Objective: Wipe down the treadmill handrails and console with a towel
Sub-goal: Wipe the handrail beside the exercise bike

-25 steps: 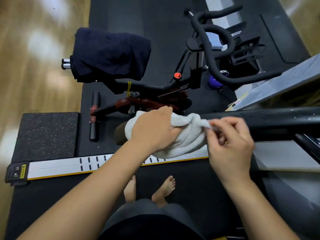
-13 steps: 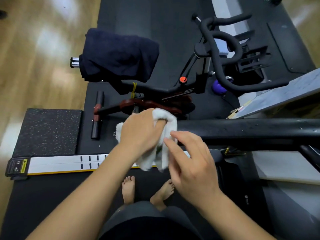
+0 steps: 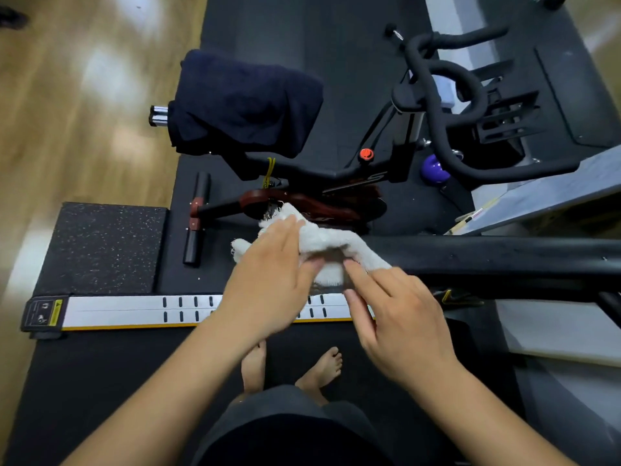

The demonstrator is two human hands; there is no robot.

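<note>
A white towel (image 3: 331, 238) lies draped over the left end of the black treadmill handrail (image 3: 487, 260), which runs off to the right. My left hand (image 3: 268, 280) holds the towel's left part, fingers laid over the top and thumb pressed against its front. My right hand (image 3: 400, 317) is beside it with straight fingers, and its fingertips touch the towel's lower edge. The console is out of view.
Beyond the handrail stands an exercise bike (image 3: 336, 176) with a dark cloth (image 3: 245, 105) over its saddle and black handlebars (image 3: 453, 95). A silver side rail (image 3: 134, 311) edges the treadmill belt, where bare feet (image 3: 292, 368) stand. A speckled mat (image 3: 100, 243) and wooden floor lie left.
The towel, bunched in my left hand half a second ago, is now spread over the handrail's end. My right hand has come back to the towel's lower edge. The view shifted slightly.
</note>
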